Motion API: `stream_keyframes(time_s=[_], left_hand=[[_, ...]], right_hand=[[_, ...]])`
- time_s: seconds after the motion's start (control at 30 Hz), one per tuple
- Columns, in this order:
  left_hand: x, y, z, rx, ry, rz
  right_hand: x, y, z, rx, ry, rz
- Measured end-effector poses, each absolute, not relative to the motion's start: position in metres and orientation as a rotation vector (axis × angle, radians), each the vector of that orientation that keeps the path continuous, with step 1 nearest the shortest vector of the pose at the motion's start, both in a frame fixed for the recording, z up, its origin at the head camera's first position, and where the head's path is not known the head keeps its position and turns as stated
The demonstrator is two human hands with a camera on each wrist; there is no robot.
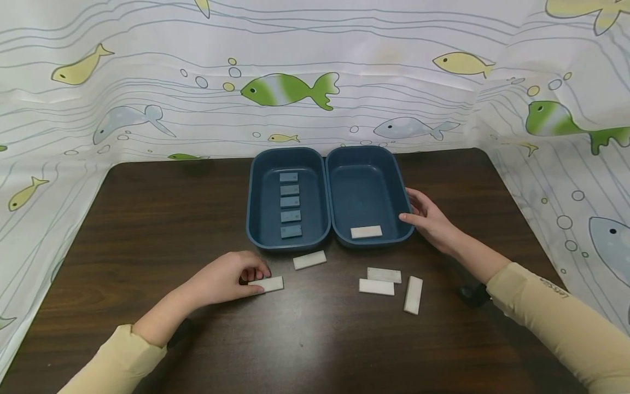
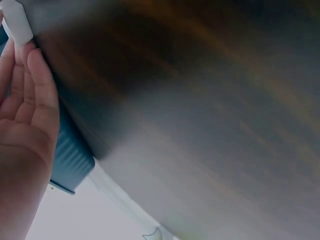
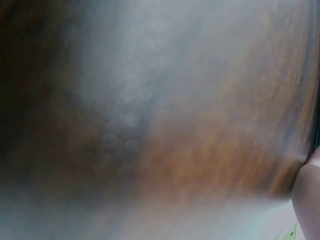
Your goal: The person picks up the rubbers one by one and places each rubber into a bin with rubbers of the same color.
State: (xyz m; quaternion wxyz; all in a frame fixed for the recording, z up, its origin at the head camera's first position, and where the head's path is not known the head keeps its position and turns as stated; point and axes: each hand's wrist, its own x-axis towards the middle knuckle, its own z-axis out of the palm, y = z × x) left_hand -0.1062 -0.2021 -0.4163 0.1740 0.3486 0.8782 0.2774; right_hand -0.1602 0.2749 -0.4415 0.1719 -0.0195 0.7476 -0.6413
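Note:
Near the front of the bins, my left hand (image 1: 231,277) pinches a white rectangular block (image 1: 272,284) between thumb and fingers at its left end. The left wrist view shows this white block (image 2: 18,22) at the fingertips. My right hand (image 1: 433,221) holds the right wall of the right-hand blue bin (image 1: 404,189), thumb over the rim. One white block (image 1: 366,232) lies inside that bin, near its front. In the left-hand blue bin (image 1: 252,202), several small blue blocks (image 1: 290,202) lie in a column. The right wrist view is mostly blurred tabletop.
Another white block (image 1: 309,260) lies just in front of the left bin. Toward the right are three more: one white block (image 1: 384,274) behind another white block (image 1: 376,287), and an upright-pointing white block (image 1: 413,295). A fish-print sheet (image 1: 197,126) stands behind the dark table (image 1: 172,219).

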Motion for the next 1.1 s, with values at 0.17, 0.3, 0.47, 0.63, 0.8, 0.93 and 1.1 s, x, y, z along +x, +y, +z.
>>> stream_keyframes(time_s=[0.17,0.3,0.47,0.63,0.8,0.93,1.1], left_hand=[[-0.1035,-0.2005,-0.415,1.033,2.515,0.758],[-0.1024,-0.1985,-0.4124,1.032,2.527,0.732],[-0.1025,-0.1961,-0.41,1.016,2.536,0.721],[-0.1041,-0.1945,-0.4089,0.998,2.517,0.733],[-0.1057,-0.1944,-0.4076,0.963,2.468,0.768],[-0.1064,-0.1954,-0.4075,0.951,2.438,0.793],[-0.1075,-0.1962,-0.4092,0.953,2.421,0.806]], right_hand=[[-0.1598,0.2751,-0.4422,-0.07,2.116,-1.833],[-0.1601,0.2758,-0.4427,-0.073,2.115,-1.837],[-0.1604,0.2764,-0.4426,-0.077,2.114,-1.837],[-0.1602,0.2763,-0.4426,-0.061,2.121,-1.828],[-0.1602,0.2755,-0.4421,-0.057,2.124,-1.825],[-0.1598,0.2753,-0.4415,-0.052,2.129,-1.812],[-0.1596,0.2756,-0.4407,-0.054,2.139,-1.801]])
